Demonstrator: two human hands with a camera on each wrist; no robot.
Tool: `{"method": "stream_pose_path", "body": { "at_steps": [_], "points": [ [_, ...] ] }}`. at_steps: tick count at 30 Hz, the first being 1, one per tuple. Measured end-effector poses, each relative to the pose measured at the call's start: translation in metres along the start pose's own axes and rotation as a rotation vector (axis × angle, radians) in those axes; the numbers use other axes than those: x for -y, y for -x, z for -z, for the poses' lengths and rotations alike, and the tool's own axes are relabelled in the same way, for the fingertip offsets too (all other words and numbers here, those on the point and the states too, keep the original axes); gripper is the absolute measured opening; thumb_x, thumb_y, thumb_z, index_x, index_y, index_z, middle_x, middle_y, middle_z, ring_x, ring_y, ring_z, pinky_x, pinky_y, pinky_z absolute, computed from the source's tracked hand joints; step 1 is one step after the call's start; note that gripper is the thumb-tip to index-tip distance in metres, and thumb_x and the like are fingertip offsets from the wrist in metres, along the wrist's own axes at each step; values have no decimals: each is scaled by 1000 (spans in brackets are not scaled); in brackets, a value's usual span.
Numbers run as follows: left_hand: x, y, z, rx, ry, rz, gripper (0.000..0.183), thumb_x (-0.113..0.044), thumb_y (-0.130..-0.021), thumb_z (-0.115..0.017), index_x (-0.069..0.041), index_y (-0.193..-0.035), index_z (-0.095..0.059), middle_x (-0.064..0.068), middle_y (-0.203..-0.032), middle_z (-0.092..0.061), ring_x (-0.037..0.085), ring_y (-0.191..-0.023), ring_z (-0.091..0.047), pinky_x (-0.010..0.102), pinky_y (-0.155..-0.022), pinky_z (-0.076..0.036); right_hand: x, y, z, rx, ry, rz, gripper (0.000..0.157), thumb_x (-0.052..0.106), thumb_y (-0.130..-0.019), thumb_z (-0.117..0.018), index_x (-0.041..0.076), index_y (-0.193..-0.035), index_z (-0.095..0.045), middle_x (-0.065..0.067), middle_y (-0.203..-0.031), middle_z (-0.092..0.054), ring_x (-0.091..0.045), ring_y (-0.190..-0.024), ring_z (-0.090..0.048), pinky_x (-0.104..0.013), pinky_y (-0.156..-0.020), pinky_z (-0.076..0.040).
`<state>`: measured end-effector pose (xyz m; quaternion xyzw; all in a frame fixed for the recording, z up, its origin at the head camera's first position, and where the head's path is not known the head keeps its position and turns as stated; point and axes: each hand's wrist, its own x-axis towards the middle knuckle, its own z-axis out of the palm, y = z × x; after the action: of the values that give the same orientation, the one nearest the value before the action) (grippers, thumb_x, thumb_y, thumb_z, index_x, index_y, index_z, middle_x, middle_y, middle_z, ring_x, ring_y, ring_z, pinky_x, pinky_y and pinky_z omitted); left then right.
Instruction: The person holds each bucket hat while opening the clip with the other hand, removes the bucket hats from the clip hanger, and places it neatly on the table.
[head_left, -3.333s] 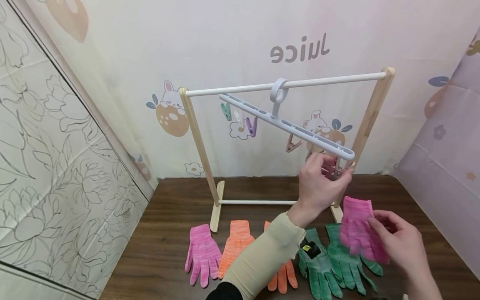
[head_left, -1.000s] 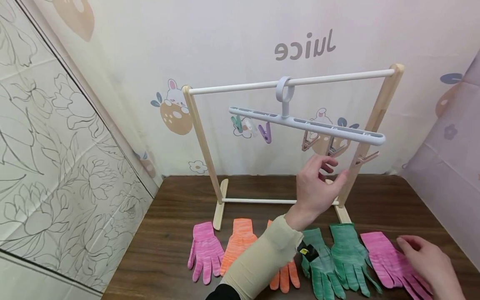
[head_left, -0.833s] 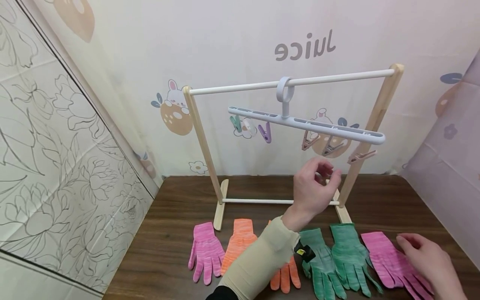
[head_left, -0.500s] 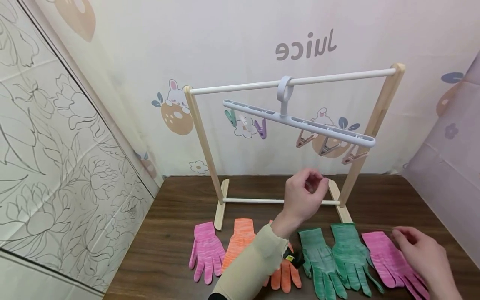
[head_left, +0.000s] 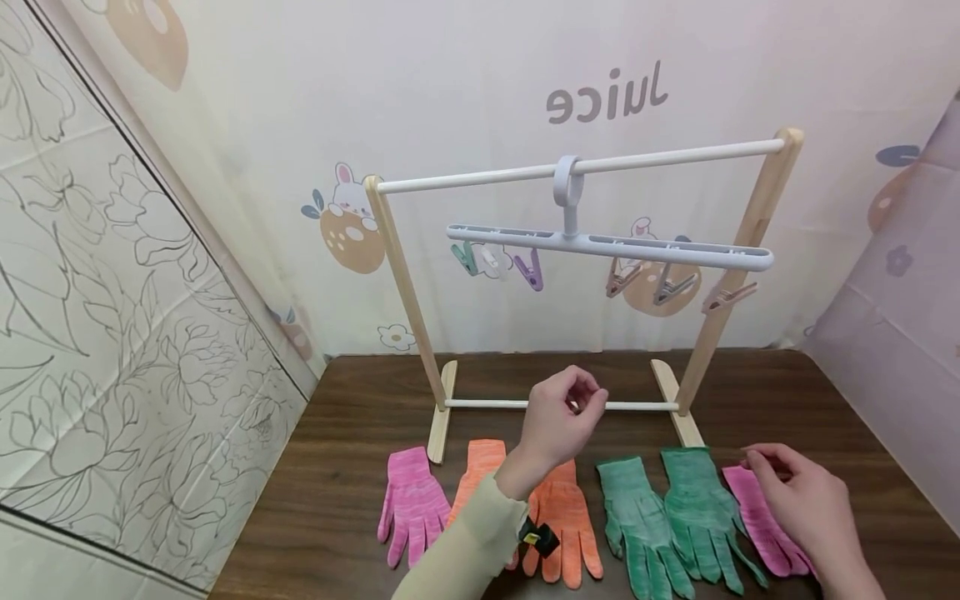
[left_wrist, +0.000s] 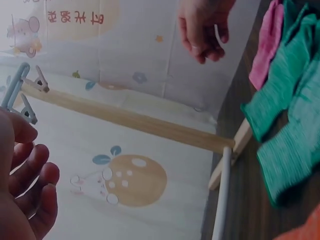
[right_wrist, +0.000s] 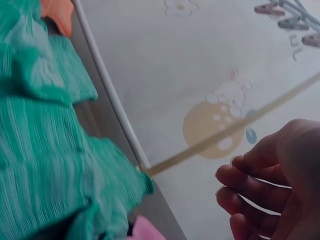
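Note:
My left hand (head_left: 564, 417), fingers loosely bent and holding nothing, hovers before the rack's lower bar, above the orange gloves (head_left: 566, 517). At the right, my right hand (head_left: 808, 500) overlaps the pink glove (head_left: 761, 521) in the head view; its fingers are relaxed, and the right wrist view shows nothing between them. A pale blue clip hanger (head_left: 637, 247) hangs by its ring from the rack's top bar (head_left: 675, 158). From it dangle several clips, among them a green clip (head_left: 463, 258), a purple clip (head_left: 529, 271) and a pinkish clip (head_left: 729, 297), none with a glove.
Two green gloves (head_left: 693, 500) lie between the orange and right pink ones. Another pink glove (head_left: 411, 504) lies at the left on the dark wooden table (head_left: 300, 517). The rack's wooden right post (head_left: 738, 275) stands behind the gloves, near the printed backdrop (head_left: 480, 83).
The right hand has laid the pink glove on the table, let go, and shifted left over it. The left hand has left the hanger's right end, moving down and left. The hanger has swung.

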<state>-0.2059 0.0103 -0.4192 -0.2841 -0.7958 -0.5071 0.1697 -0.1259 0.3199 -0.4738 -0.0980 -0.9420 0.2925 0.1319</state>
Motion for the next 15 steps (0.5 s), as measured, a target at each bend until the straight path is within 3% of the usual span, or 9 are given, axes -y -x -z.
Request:
{"method": "stream_pose_path", "body": {
  "at_steps": [5, 9, 15],
  "points": [
    [12, 16, 12, 57, -103, 42, 8, -24, -98, -65, -19, -93, -64, -7, -78, -61, -1, -69, -51, 10, -63, -46, 16, 5, -8, 0, -22, 47, 29, 30, -102, -57, 8, -109, -74, -17, -98, -78, 23, -67, -41, -23, -56, -41],
    [22, 24, 24, 90, -248, 26, 7, -27, -98, -64, -21, -94, -65, -8, -82, -63, -1, -70, -53, 11, -65, -45, 29, 6, -17, 7, -52, 102, 25, 29, -101, -60, 10, -106, -74, -12, -93, -77, 21, -68, -46, -22, -56, -42],
    [34, 34, 50, 85, -418, 31, 7, -28, -97, -66, -22, -93, -65, -9, -84, -64, 1, -73, -56, 14, -67, -46, 48, 4, -27, 16, -97, 176, 20, 26, -101, -61, 11, -104, -74, -6, -88, -77, 18, -69, -50, -21, -56, -44]
  ]
}}
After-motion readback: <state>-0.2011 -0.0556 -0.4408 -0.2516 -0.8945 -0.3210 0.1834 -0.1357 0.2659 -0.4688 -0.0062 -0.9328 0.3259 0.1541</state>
